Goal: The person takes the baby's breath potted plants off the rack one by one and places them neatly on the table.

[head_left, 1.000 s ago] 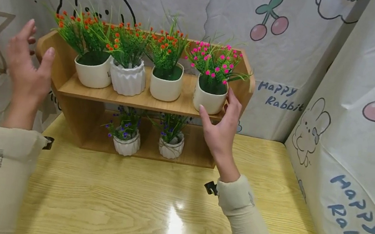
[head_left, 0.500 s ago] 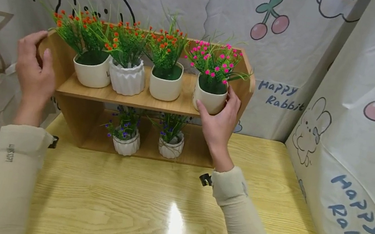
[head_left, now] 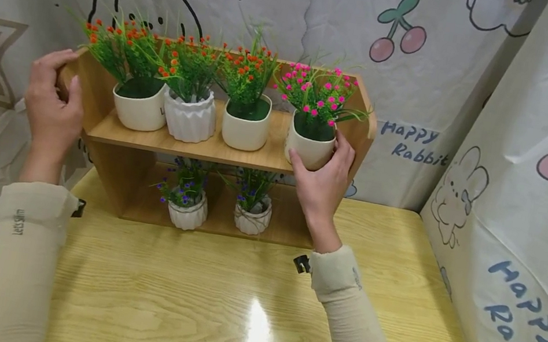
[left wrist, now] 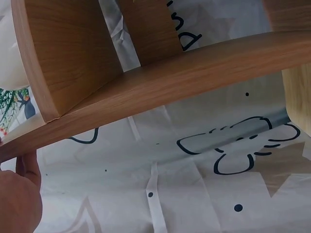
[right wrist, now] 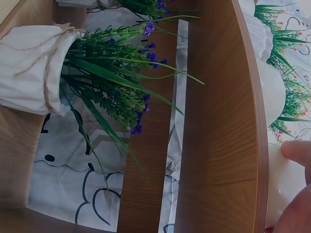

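A two-tier wooden shelf [head_left: 277, 136] stands on the table. My left hand [head_left: 53, 113] grips the upper edge of its left side panel; in the left wrist view that hand [left wrist: 19, 199] pinches the board's end. At the right end of the top tier, my right hand [head_left: 322, 192] holds a cream pot [head_left: 308, 151] with pink flowers [head_left: 319, 92], thumb in front and fingers round the right side. The pot appears to stand on the board. In the right wrist view, part of the right hand [right wrist: 296, 204] shows against this pot.
Left on the top tier are a cream pot [head_left: 139, 111], a ribbed white pot [head_left: 190, 119] and another cream pot [head_left: 245, 132], all with orange flowers. Two white pots with purple flowers, one left [head_left: 187, 214] and one right [head_left: 252, 219], stand below. Printed cloth [head_left: 338, 16] hangs behind.
My left hand has come from the air beside the shelf to the right and taken hold of its left side panel. The right hand has stayed at the pink-flowered pot, its wrist shifted slightly left.
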Tool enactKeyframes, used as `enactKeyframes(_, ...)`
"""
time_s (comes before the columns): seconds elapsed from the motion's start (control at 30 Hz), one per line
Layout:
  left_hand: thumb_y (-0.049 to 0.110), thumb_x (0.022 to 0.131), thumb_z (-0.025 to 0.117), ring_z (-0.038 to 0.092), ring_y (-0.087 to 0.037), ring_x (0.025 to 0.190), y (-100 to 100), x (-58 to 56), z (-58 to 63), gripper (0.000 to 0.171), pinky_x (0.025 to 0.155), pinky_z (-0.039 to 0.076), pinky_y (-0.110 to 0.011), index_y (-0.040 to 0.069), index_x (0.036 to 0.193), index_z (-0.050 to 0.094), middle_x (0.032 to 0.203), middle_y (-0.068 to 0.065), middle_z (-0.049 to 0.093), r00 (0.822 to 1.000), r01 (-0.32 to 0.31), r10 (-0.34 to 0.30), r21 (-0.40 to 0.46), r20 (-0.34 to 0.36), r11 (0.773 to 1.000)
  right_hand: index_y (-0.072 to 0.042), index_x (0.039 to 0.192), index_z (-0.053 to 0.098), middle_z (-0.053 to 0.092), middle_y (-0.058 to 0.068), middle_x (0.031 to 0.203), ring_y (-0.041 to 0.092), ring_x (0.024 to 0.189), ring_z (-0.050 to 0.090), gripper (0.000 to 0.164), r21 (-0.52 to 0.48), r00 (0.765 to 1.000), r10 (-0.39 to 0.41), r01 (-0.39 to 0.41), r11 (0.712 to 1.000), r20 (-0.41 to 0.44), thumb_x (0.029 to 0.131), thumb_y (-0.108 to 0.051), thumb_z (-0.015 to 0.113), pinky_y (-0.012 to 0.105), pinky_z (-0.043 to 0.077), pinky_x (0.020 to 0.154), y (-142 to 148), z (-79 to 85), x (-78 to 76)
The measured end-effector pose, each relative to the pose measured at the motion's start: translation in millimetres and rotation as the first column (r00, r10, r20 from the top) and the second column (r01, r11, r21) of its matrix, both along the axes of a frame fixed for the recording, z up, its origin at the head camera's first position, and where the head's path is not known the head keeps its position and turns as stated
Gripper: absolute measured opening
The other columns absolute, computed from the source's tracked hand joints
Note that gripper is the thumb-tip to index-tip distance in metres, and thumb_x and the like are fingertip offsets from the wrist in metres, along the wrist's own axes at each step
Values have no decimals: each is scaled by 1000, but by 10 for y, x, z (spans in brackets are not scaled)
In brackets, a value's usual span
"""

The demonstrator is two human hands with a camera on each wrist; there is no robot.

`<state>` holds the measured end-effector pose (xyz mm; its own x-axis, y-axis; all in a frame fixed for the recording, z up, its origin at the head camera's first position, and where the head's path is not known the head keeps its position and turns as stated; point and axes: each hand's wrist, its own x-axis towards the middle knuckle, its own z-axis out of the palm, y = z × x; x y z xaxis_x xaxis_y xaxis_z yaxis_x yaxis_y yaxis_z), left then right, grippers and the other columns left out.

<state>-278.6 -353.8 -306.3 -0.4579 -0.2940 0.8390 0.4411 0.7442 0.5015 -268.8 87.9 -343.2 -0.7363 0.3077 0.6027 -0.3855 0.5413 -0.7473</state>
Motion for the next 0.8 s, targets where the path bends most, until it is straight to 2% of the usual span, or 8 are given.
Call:
enactKeyframes(0.2, 15, 99, 53, 53, -20, 136, 11, -12, -2, 38, 115, 37, -25, 7, 135, 63, 141, -5, 62, 1000, -19, 18, 23, 19, 1000, -9, 153, 44, 51, 14, 142, 30, 127, 56, 93, 23, 1000, -17, 17, 1000, 4, 79, -46, 86, 53, 48, 105, 6, -5, 3)
enactKeyframes(0.37, 12, 100, 53, 52, -21, 137, 41, 6, 14, 37, 115, 37, -25, 4, 135, 63, 142, -8, 61, 999, -23, 22, 29, 32, 999, -8, 151, 46, 53, 14, 140, 30, 125, 58, 90, 32, 999, -26, 27, 999, -32, 79, -46, 86, 53, 50, 104, 14, -27, -8)
enactKeyframes(0.67, 6, 98, 52, 53, -19, 135, 202, 112, 111, 36, 113, 38, -21, -1, 132, 63, 139, -11, 62, 1000, -16, 16, 59, 15, 998, -7, 146, 51, 57, 15, 134, 29, 121, 61, 87, 34, 995, -13, 17, 999, -100, 77, -46, 86, 47, 55, 101, 47, -67, 38)
enactKeyframes(0.8, 5, 99, 51, 53, -17, 136, 263, 174, 136, 36, 113, 37, -18, -1, 133, 62, 140, -11, 61, 1000, -6, 5, 62, 16, 998, -8, 146, 52, 57, 14, 133, 27, 122, 62, 87, 17, 993, 14, -12, 1000, -115, 76, -44, 88, 44, 56, 101, 64, -81, 91)
